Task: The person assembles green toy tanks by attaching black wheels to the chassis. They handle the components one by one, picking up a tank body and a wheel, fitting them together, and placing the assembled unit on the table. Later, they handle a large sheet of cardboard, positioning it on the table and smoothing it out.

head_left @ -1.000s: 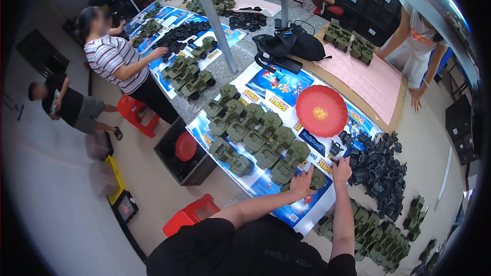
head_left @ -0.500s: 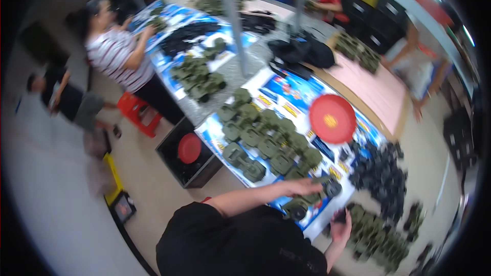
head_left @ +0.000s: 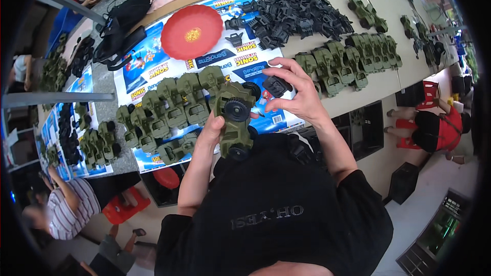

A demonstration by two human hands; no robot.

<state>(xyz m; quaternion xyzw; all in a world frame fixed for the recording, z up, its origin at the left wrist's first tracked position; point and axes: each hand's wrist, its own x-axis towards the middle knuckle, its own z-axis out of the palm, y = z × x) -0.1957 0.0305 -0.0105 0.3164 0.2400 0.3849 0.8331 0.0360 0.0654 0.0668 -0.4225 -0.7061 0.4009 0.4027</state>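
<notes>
My left hand is closed round an olive-green toy truck with black wheels, held tilted in front of my chest. My right hand pinches a small black plastic part between thumb and fingers, just right of the truck and apart from it. Beyond the left hand, similar green toy trucks stand in a row on printed sheets. A heap of black plastic parts lies farther off, past the right hand.
A red round tray lies on the sheets. More green trucks line the table to the right. A black bag is at the far left, near a metal post. Co-workers sit at the left and right.
My view has swung toward the right side of the table. The truck in my left hand is now up in front of me, and my right hand has come near it with the black part.
</notes>
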